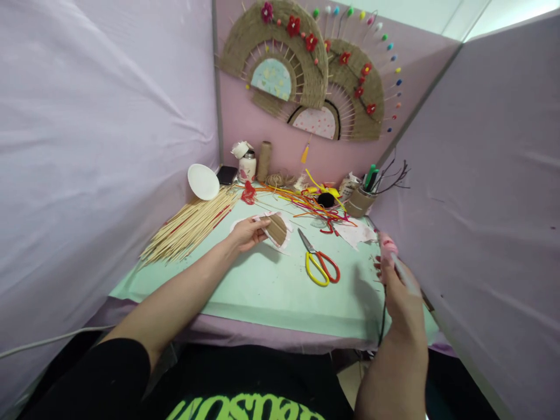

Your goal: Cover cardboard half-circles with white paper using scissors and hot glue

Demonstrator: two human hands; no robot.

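Observation:
My left hand (248, 234) pinches a small piece of brown cardboard (277, 230) by its left side, just above the table. White, ragged-edged cloth or paper shows around the cardboard's rim. On the right, my right hand (394, 283) grips a pink glue gun (387, 245) with a pale glue stick out of its back end and a dark cord hanging below. Between the hands lie scissors (318, 260) with one yellow and one red handle, blades apart, touched by neither hand.
Thin bamboo sticks (192, 224) lie at left, beside a white disc (203, 182). Behind are a flask (247, 167), a twine spool (265, 160), coloured pipe cleaners (306, 201) and a pen holder (360, 202). Decorated fans (280, 52) hang on the back panel; cloth walls flank the table.

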